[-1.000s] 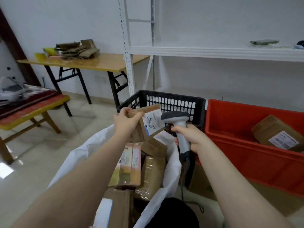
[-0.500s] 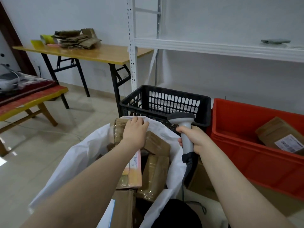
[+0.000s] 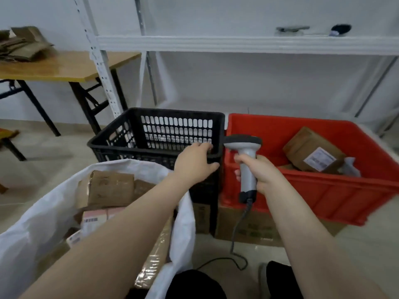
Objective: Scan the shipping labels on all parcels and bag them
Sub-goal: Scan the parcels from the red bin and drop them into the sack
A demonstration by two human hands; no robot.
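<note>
The left hand (image 3: 195, 162) hovers at the black crate (image 3: 155, 113)'s near rim, fingers (image 3: 204, 146) straight and empty. The right hand (image 3: 262, 171) grips the scanner (image 3: 244, 147) beside the red bin (image 3: 302, 190), which holds one labelled parcel (image 3: 311, 149). Other parcels (image 3: 111, 186) fill the white bag (image 3: 43, 216), near left.

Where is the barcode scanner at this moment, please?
In the head view, right of centre: the right hand grips the barcode scanner upright in front of the red bin, just right of the black crate.
</note>
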